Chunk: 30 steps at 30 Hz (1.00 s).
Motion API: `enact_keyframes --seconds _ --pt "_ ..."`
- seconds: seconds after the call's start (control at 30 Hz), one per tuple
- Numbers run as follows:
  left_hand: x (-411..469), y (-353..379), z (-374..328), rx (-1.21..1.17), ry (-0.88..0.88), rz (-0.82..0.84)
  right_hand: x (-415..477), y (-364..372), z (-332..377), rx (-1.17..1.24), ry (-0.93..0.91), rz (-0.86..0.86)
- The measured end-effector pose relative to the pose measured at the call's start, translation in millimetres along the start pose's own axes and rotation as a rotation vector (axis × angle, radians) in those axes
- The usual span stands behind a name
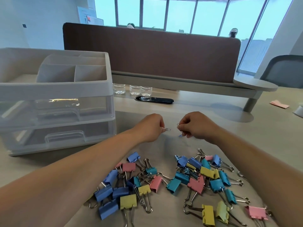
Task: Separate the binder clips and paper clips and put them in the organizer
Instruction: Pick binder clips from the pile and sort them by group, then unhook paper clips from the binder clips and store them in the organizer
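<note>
The person's left hand [151, 127] is curled, thumb and fingertips pinching a small silver paper clip [167, 129] that sticks out toward the other hand. The right hand [196, 126] is curled too, pinching a couple of thin wire clips [178, 125], and I cannot tell how many. Both hands hover above the desk [205, 112], just beyond the heap and near each other, not touching.

The binder clips [196, 182] lie loose between the forearms in a wide scatter of blue, teal, pink and yellow, none sorted away. The organizer [54, 89] stands to the left, well apart from the hands. Its top compartments look bare from here and its clear drawers [65, 136] are closed. By my reckoning the sorting is barely begun. The paper clips are being gathered, and every binder clip has yet to go in.
</note>
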State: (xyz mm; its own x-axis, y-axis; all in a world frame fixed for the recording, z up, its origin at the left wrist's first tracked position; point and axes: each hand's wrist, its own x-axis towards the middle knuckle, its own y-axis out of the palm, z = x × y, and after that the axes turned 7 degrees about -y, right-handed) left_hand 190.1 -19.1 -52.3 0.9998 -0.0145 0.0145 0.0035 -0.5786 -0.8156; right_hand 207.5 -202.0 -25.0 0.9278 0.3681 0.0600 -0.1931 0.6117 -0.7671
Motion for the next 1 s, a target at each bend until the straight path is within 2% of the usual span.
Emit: enact_keyframes --seconds 0.13,0.4,0.53,0.77,1.0 --pt "-23 -11 -5 -0.025 -0.009 -0.01 -21 -1 18 0.14 0.008 0.048" --pt "-88 -66 -18 -0.096 -0.035 -0.083 -49 -7 77 0.021 -0.171 0.013" --pt "-117 -106 -14 -0.077 -0.032 -0.174 -49 -7 125 0.029 -0.244 -0.036" --pt "-149 -188 12 -0.036 -0.068 -0.366 -30 5 222 0.143 -0.389 -0.028" --pt "-153 -253 35 0.053 -0.184 -0.439 16 31 288 0.075 -0.449 -0.014"
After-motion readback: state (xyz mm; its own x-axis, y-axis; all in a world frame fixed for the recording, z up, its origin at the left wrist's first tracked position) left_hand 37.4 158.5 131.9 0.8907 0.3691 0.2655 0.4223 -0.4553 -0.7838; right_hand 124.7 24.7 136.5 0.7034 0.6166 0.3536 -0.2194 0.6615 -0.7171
